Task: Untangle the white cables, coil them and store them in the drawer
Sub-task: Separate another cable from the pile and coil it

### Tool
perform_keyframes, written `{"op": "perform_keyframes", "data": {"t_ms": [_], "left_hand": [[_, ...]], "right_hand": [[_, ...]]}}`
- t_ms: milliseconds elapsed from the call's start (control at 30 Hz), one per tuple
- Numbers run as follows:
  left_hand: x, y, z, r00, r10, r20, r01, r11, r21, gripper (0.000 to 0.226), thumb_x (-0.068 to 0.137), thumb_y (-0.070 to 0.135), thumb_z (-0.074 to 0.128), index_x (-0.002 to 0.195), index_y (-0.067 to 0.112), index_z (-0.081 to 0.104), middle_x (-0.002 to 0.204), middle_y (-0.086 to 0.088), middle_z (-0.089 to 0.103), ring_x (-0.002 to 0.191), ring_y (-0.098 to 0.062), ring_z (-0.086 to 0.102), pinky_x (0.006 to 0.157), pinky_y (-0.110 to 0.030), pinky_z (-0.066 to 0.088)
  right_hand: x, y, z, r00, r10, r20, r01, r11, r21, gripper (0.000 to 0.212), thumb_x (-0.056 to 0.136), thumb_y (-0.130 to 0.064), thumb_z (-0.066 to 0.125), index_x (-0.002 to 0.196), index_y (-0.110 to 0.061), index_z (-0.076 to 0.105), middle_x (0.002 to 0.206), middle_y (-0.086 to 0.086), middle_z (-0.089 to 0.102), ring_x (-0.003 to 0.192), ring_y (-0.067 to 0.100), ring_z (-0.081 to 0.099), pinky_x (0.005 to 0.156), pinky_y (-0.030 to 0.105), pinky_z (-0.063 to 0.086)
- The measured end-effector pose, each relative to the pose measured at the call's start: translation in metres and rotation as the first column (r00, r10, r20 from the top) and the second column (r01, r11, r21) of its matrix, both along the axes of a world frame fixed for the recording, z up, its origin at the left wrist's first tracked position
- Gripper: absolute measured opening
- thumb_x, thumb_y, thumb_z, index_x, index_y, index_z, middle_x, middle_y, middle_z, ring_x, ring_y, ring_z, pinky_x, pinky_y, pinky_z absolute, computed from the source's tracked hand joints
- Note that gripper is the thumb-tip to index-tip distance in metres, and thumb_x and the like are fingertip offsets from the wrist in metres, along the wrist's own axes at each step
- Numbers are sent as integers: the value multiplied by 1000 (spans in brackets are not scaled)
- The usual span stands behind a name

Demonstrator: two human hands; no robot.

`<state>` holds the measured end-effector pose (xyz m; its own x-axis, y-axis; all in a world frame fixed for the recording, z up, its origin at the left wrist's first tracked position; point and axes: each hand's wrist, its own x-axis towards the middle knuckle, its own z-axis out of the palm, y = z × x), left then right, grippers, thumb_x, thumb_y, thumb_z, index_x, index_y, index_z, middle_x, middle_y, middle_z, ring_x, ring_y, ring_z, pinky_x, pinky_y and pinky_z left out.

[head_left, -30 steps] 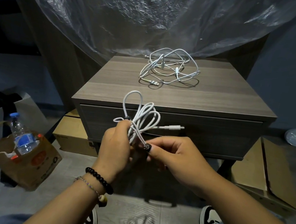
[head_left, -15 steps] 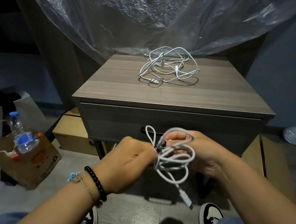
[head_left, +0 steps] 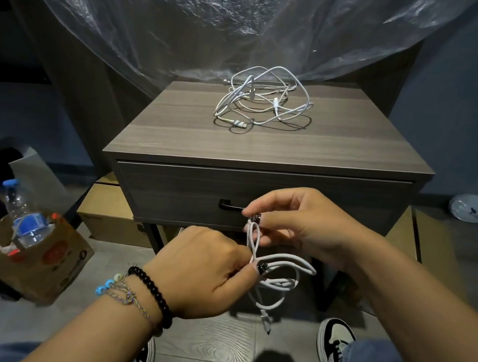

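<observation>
A coiled white cable (head_left: 279, 276) hangs between my hands below the front of the nightstand. My left hand (head_left: 201, 271) grips the bundle at its left side. My right hand (head_left: 295, 219) pinches a small loop of the same cable at its top. One plug end dangles toward the floor. A tangle of white cables (head_left: 262, 100) lies on the back of the nightstand top (head_left: 265, 142). The drawer (head_left: 189, 193) is closed, and its black handle (head_left: 229, 207) sits just left of my right fingertips.
A brown paper bag (head_left: 32, 253) with a water bottle (head_left: 23, 217) stands on the floor at left. Cardboard boxes (head_left: 109, 220) lie under and right of the nightstand. Clear plastic sheeting (head_left: 219, 16) hangs behind. My shoe (head_left: 332, 347) is at lower right.
The coil came down from in front of the nightstand top to below the drawer. My right hand drew a loop up out of the bundle and my left hand shifted down-left.
</observation>
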<state>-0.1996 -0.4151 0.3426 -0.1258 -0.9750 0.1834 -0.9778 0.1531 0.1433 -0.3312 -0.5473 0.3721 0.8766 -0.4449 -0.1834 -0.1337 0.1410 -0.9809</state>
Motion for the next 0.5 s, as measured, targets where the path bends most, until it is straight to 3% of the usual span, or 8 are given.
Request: {"op": "perform_keyframes", "data": {"t_ms": [133,300,400,500], "left_hand": [[2,0,-1,999,39,11,-39,999,-7,58,91,56,14,64,18,49,54,1,47,49,-16,43,51,-33,39],[3,0,-3,992,97,79,-98,995,13,58,84,60,9,61,19,44,52,2,43,47,-16,42,49,-28,29],[2,-1,-4,985,117,129,-120,993,13,59,84,61,8,55,19,38,47,3,36,42,-14,36,46,-26,24],[3,-1,-6,981,137,139,-138,990,-8,64,83,63,5,62,18,44,51,1,43,47,-17,42,50,-29,33]], "right_hand": [[-4,-2,10,1000,24,6,-24,998,61,20,88,6,50,97,8,68,84,25,64,66,21,62,60,22,57],[-6,7,8,996,-37,-78,4,921,-390,20,69,-12,81,87,-8,73,82,15,72,69,13,64,68,27,55],[-3,11,3,995,-85,-46,56,890,-452,19,67,-8,84,83,-10,73,74,7,69,63,7,59,65,22,52],[-3,12,1,993,-107,-38,77,882,-465,16,72,2,75,84,-10,73,74,5,68,63,6,59,65,19,51]]}}
